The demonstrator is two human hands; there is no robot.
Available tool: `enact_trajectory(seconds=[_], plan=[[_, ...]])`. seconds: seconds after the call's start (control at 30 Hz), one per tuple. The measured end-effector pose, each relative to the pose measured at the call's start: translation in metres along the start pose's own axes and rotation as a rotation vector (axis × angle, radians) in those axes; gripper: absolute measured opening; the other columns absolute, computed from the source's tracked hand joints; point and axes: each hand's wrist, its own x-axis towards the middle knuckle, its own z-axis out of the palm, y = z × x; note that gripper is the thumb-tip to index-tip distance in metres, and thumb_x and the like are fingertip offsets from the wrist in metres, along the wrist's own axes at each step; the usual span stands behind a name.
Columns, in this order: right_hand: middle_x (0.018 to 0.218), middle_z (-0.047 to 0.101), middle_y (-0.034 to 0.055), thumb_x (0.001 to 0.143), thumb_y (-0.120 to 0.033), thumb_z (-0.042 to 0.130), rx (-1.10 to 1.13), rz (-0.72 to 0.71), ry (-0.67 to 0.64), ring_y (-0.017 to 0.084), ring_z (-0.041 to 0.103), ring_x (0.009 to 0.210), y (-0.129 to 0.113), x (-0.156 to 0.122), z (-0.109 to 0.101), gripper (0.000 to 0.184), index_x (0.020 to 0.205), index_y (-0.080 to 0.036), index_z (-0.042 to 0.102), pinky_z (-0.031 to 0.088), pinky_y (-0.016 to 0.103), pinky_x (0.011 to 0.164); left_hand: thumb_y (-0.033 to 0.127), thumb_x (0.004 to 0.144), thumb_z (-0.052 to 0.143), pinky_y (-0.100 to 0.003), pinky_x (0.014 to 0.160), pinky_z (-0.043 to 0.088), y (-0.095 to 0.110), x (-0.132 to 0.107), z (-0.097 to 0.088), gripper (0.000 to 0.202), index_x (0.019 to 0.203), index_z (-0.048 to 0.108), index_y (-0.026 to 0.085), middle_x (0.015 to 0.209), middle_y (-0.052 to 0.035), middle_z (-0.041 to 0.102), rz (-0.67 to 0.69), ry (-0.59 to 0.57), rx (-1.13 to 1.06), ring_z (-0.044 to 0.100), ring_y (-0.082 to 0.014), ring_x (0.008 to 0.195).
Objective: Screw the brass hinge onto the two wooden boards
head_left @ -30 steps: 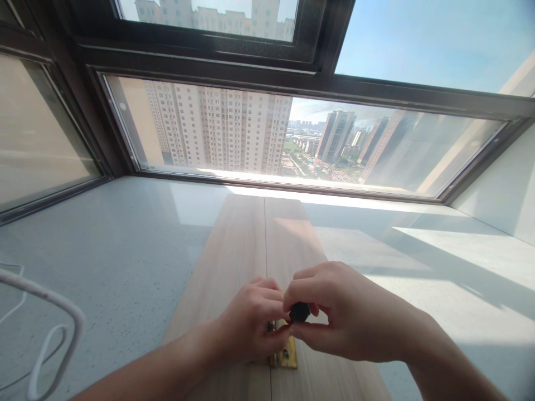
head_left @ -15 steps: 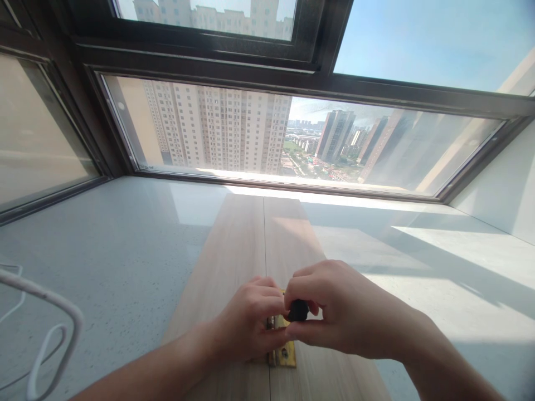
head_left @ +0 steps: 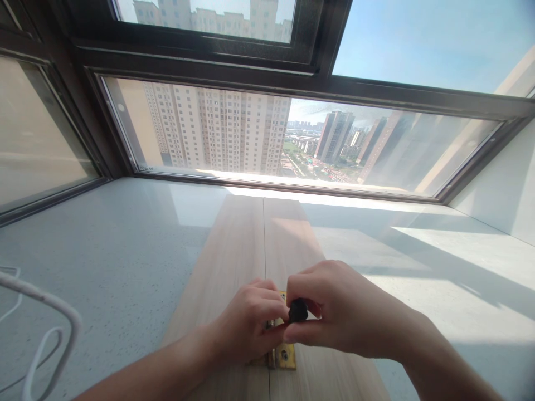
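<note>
Two light wooden boards (head_left: 246,245) lie side by side on a pale stone sill, joined along a seam. A brass hinge (head_left: 286,354) sits across that seam near me. My right hand (head_left: 346,312) pinches a small black knob-like tool handle (head_left: 297,311) above the hinge. My left hand (head_left: 248,323) is curled beside it, fingers pressed on the hinge's left part and touching the right hand's thumb. What lies under the fingers is hidden.
The stone sill (head_left: 108,262) spreads wide to left and right of the boards. A white cable (head_left: 45,328) loops at the left edge. Dark window frames (head_left: 292,184) close off the far side, and a white wall (head_left: 501,189) stands at right.
Both hands stay on the hinge; the right hand's fingers have shifted slightly around the black handle. The boards have not moved.
</note>
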Motion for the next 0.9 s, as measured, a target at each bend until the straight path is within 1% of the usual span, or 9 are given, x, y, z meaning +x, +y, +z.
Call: enact_trajectory(seconds=[0.07, 0.2, 0.27, 0.4, 0.53, 0.63, 0.7, 0.8, 0.9], plan=[[0.064, 0.059, -0.0043, 0.074, -0.035, 0.074, 0.008, -0.014, -0.002, 0.009, 0.047, 0.058, 0.0, 0.0004, -0.001, 0.019, 0.074, -0.019, 0.064, 0.028, 0.023, 0.052, 0.04, 0.09, 0.054, -0.03, 0.079, 0.049, 0.0005, -0.0001, 0.0, 0.03, 0.072, 0.063, 0.017, 0.066, -0.005, 0.064, -0.005, 0.002, 0.004, 0.061, -0.0167, 0.072], [0.067, 0.059, -0.0058, 0.073, -0.016, 0.065, 0.042, -0.057, -0.013, 0.008, 0.048, 0.06, -0.0004, -0.0018, -0.0017, 0.01, 0.082, -0.021, 0.066, 0.03, 0.022, 0.054, 0.036, 0.089, 0.052, -0.031, 0.08, 0.048, 0.0013, -0.001, -0.0007, 0.026, 0.075, 0.063, 0.017, 0.069, -0.005, 0.065, -0.007, -0.002, 0.02, 0.061, -0.0166, 0.073], [0.061, 0.055, -0.0067, 0.075, -0.019, 0.066, 0.041, -0.034, -0.018, 0.007, 0.044, 0.055, -0.0005, -0.0023, -0.0013, 0.002, 0.075, -0.02, 0.064, 0.029, 0.021, 0.052, 0.037, 0.089, 0.054, -0.031, 0.079, 0.049, 0.0007, -0.0014, -0.0003, 0.027, 0.073, 0.063, 0.017, 0.066, -0.0047, 0.064, -0.002, 0.007, 0.014, 0.062, -0.0171, 0.073], [0.055, 0.049, -0.0069, 0.073, -0.034, 0.073, -0.021, 0.033, 0.012, 0.007, 0.039, 0.051, -0.0001, -0.0011, -0.0012, 0.025, 0.063, -0.018, 0.056, 0.025, 0.022, 0.049, 0.036, 0.089, 0.055, -0.03, 0.077, 0.049, -0.0003, -0.0011, 0.0008, 0.028, 0.07, 0.062, 0.016, 0.062, -0.0047, 0.062, 0.007, 0.016, -0.002, 0.062, -0.0174, 0.074], [0.066, 0.059, -0.0053, 0.072, -0.023, 0.069, -0.002, -0.011, 0.008, 0.009, 0.046, 0.06, -0.0001, -0.003, -0.0018, 0.008, 0.075, -0.02, 0.062, 0.03, 0.023, 0.055, 0.034, 0.089, 0.054, -0.031, 0.078, 0.049, 0.0017, 0.0001, -0.0004, 0.024, 0.074, 0.063, 0.017, 0.064, -0.004, 0.062, 0.007, 0.022, 0.01, 0.062, -0.0172, 0.073], [0.068, 0.06, -0.0051, 0.072, -0.015, 0.064, 0.036, -0.055, -0.014, 0.009, 0.047, 0.06, -0.0007, -0.0048, -0.0004, 0.008, 0.079, -0.02, 0.063, 0.03, 0.022, 0.056, 0.034, 0.088, 0.053, -0.032, 0.079, 0.05, 0.0026, 0.0007, -0.0012, 0.025, 0.075, 0.064, 0.017, 0.066, -0.0042, 0.063, 0.019, 0.019, 0.015, 0.061, -0.0171, 0.073], [0.064, 0.057, -0.0053, 0.075, -0.021, 0.066, 0.028, -0.052, -0.017, 0.008, 0.045, 0.057, -0.0013, -0.0043, 0.0008, 0.005, 0.073, -0.019, 0.061, 0.028, 0.022, 0.054, 0.038, 0.089, 0.054, -0.031, 0.078, 0.05, 0.0019, 0.0004, -0.0008, 0.029, 0.073, 0.063, 0.016, 0.064, -0.0046, 0.062, 0.026, 0.02, 0.016, 0.062, -0.0176, 0.073], [0.058, 0.052, -0.0053, 0.076, -0.036, 0.07, -0.015, 0.003, 0.0, 0.008, 0.04, 0.054, -0.0021, -0.0022, 0.0007, 0.027, 0.064, -0.018, 0.055, 0.025, 0.024, 0.051, 0.041, 0.091, 0.052, -0.029, 0.075, 0.049, 0.0001, -0.0006, 0.0005, 0.033, 0.071, 0.062, 0.016, 0.063, -0.0054, 0.063, 0.02, 0.008, 0.011, 0.062, -0.0178, 0.074], [0.062, 0.055, -0.004, 0.074, -0.033, 0.071, -0.021, 0.011, 0.0, 0.01, 0.044, 0.058, -0.0027, -0.002, -0.0015, 0.022, 0.066, -0.018, 0.056, 0.027, 0.024, 0.053, 0.038, 0.092, 0.05, -0.029, 0.075, 0.049, 0.0002, -0.001, 0.0006, 0.031, 0.075, 0.063, 0.016, 0.069, -0.0064, 0.065, 0.019, 0.0, 0.004, 0.062, -0.0176, 0.076]])
